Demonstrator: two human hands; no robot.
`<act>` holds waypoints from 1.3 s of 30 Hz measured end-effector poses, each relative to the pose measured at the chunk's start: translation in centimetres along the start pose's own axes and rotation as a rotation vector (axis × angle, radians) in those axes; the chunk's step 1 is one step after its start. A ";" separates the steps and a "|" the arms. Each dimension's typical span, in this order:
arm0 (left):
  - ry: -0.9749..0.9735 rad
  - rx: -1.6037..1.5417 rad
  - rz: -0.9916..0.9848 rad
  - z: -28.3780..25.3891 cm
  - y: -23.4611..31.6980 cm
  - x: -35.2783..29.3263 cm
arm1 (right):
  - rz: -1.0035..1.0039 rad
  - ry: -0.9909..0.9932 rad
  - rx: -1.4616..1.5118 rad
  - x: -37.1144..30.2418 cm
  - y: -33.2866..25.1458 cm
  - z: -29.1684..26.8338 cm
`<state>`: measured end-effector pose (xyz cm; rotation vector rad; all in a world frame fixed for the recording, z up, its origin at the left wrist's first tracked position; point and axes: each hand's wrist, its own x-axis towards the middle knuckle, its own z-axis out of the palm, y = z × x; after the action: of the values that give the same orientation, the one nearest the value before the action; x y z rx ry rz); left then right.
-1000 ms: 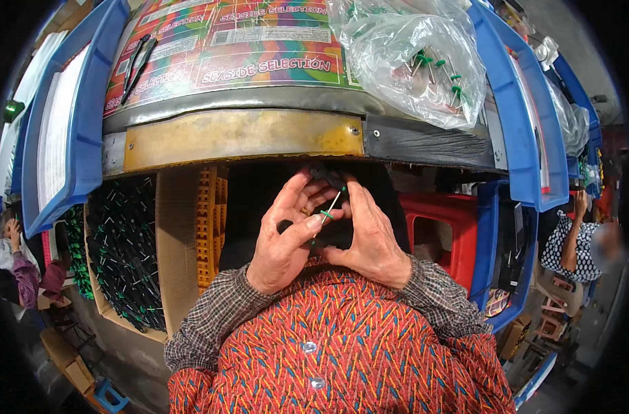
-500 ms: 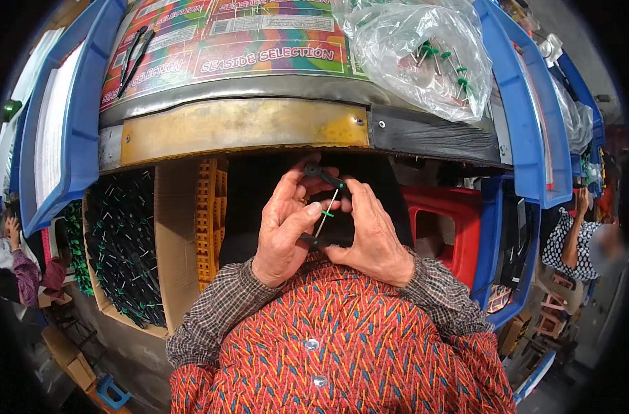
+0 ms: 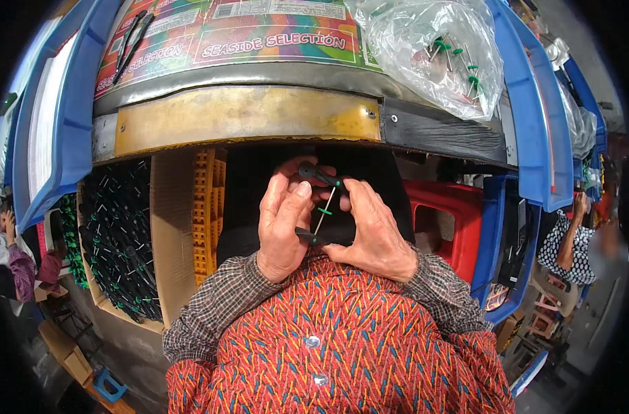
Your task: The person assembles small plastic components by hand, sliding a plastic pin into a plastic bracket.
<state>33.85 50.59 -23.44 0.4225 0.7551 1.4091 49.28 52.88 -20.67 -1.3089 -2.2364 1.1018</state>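
Between my hands, in front of the workbench edge, is a black curved plastic part (image 3: 316, 174) spanned by a thin metal pin (image 3: 321, 221) with a green disc. Green dots mark where the pin meets the black ends. My left hand (image 3: 284, 224) has its fingers curled round the part's left side, the thumb near its upper end. My right hand (image 3: 378, 231) grips from the other side, index finger at the upper end and thumb by the lower one. The fingers hide some of the part.
A clear plastic bag (image 3: 397, 52) of green-disced pins lies on the bench beside a blue bin (image 3: 545, 131). Black-handled pliers (image 3: 129, 45) rest at the left. Below stand a cardboard box (image 3: 174, 241) of black parts, an orange crate (image 3: 205, 221) and a red stool (image 3: 459, 200).
My left thumb has moved upward from beside the pin to the part's upper end. My right hand stays nearly in place. The view has shifted slightly.
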 end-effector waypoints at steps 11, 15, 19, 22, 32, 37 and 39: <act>0.071 -0.027 0.045 -0.3 -0.3 0.1 | 0.029 -0.022 0.056 0.2 0.0 0.5; 0.052 0.002 0.063 -0.3 0.0 0.1 | 0.036 -0.028 0.073 0.3 -0.2 0.6; 0.070 0.076 0.091 -0.1 0.2 0.2 | 0.019 -0.020 0.072 0.3 -0.2 0.8; 0.104 0.053 0.136 0.0 -0.1 0.3 | 0.011 -0.022 0.086 0.4 -0.2 0.8; 0.055 -0.002 0.174 -0.5 -0.1 0.5 | 0.007 -0.050 0.119 0.6 -0.9 0.5; 0.063 0.084 0.176 -0.6 0.3 0.6 | 0.018 -0.075 0.155 0.7 -0.9 0.6; 0.059 0.070 0.147 -0.4 0.7 0.6 | 0.035 -0.081 0.171 0.7 -1.0 0.6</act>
<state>33.08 51.22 -23.38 0.5010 0.8373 1.5409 47.91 52.94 -20.36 -1.2582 -2.1278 1.3493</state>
